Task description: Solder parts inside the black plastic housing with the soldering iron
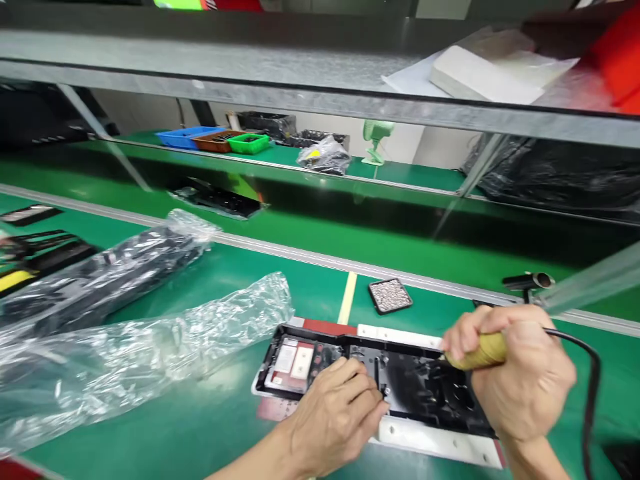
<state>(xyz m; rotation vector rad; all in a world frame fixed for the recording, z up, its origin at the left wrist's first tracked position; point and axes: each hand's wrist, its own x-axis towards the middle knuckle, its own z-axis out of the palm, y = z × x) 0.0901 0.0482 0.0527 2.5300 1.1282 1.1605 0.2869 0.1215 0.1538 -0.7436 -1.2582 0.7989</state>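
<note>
A long black plastic housing (410, 383) lies in a fixture with white blocks (435, 440) and reddish plates, in front of me. My left hand (340, 407) rests over the middle of the housing, its fingers curled together and pressed down inside; whatever they may pinch is hidden. Wrapped in my right hand (525, 373) is the yellow handle of a corded tool, which looks like a soldering iron (477, 352). Its handle points left above the housing's right part, and I cannot make out the tip. A black cord (593, 373) trails from its back end.
A small tray of metal parts (390, 295) sits behind the fixture. Clear plastic bags (165, 353) spread across the left. A tool holder (527, 283) stands at right. Beyond the rail, a black part (220, 199) lies on the green belt. A metal shelf (300, 100) crosses overhead.
</note>
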